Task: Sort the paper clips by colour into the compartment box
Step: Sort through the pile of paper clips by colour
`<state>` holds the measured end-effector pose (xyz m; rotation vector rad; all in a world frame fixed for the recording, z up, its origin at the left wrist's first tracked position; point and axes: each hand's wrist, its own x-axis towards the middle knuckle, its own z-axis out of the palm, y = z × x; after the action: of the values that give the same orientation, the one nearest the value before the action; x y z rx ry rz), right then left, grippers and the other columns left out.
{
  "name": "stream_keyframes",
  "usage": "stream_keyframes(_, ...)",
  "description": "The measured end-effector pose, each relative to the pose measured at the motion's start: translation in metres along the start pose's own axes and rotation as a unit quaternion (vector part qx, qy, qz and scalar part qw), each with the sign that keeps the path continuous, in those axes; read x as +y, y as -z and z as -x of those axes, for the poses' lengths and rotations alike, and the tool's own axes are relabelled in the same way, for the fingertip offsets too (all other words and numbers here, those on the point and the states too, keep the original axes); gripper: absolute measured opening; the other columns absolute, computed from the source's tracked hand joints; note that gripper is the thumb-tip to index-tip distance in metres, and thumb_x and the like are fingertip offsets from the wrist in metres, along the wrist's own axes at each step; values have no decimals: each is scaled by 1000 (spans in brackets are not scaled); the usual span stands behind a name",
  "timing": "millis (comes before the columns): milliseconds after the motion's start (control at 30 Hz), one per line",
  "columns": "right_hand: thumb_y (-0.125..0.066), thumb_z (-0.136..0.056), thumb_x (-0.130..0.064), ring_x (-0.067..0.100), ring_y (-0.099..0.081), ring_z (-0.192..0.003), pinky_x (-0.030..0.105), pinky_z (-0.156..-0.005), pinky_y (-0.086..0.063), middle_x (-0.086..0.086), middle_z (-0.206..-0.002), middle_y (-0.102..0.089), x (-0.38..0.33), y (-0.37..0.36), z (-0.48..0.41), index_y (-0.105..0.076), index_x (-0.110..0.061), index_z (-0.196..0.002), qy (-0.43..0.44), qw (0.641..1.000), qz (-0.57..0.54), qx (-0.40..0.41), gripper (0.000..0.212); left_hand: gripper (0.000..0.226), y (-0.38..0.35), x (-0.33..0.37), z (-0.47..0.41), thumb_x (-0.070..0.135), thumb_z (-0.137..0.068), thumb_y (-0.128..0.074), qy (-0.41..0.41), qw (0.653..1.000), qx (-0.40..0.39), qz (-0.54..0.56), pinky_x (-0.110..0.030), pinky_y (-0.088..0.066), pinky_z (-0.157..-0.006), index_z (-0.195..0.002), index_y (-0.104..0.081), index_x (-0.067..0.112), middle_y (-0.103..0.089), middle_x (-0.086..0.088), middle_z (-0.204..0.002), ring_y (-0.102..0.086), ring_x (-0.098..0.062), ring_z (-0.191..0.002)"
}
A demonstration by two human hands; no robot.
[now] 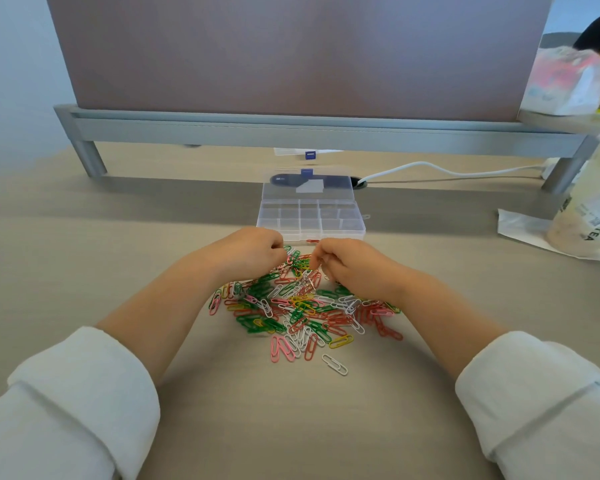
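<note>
View from a head-worn camera looking down at a beige desk [84, 258]. In the middle of the frame lies a loose pile of paper clips [302, 308], mixed green, red, pink, white and yellow, with a single white clip [335, 364] apart at its lower edge. Just above the pile sits a clear plastic compartment box [362, 231], its lid [307, 188] thrown open and leaning away. Every compartment that can be seen looks empty, so the sorting appears barely begun: nearly all of the clips are unsorted on the desk, and one red clip [312, 241] lies just in front of the box's near wall. Two bare forearms in rolled white sleeves reach in from the lower corners. The left hand [253, 252] and the right hand [347, 263] hover side by side over the upper edge of the pile, fingers of both curled down towards the clips. Whether either hand actually pinches a clip cannot be made out, as the fingertips are hidden among the clips. Across the top of the frame stands a brown partition panel [291, 53] on a grey metal frame [291, 131]. A white cable [430, 167] runs along the desk at the right, near a plastic bag holding a drink [586, 209]. Nothing lies between the pile and the box. The main difficulty, as judged from here, is that the clips overlap and may hook together.
</note>
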<state>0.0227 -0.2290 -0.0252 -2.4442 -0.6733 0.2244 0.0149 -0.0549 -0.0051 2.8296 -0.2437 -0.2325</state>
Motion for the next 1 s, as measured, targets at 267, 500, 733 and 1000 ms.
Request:
stream_keyframes(267, -58, -86, -45, 7, -44, -61, 23, -54, -34, -7, -68, -48, -5, -5, -12, -57, -16, -78, -46, 996, 72, -3, 30, 34, -7, -7, -3, 30, -100, -31, -19, 997, -2, 75, -24, -33, -60, -69, -41, 19, -46, 2, -70, -41, -12, -66)
stream_keyframes(500, -71, -79, -30, 4, -45, -62, 17, -53, -34, -13, -67, -48, -6, -1, -8, -71, -17, -83, -48, 994, 97, -11, 14, 20, -9, -9, -4, 26, -96, -45, -34, 995, 7, 92, -23, -36, -54, -78, -50, 19, -60, 8, -64, -47, -8, -56)
stream_keyframes(733, -68, -82, -26, 3, -43, -63, 17, -52, -31, -15, -67, -42, -2, 4, -1, -70, -19, -87, -39, 994, 102, -5, 9, 31, -8, -6, -4, 20, -94, -40, -23, 990, 42, 135, -25, -35, -57, -67, -52, 15, -59, 6, -62, -44, -7, -55)
stream_keyframes(1000, -67, -83, -27, 0, -36, -60, 17, -53, -27, -15, -66, -38, -2, 3, 0, -68, -17, -90, -15, 993, 116, -26, 12, 33, -14, -5, -6, 19, -91, -46, -42, 983, 113, 141, -26, -32, -57, -72, -56, -5, -52, -11, -68, -42, -12, -59)
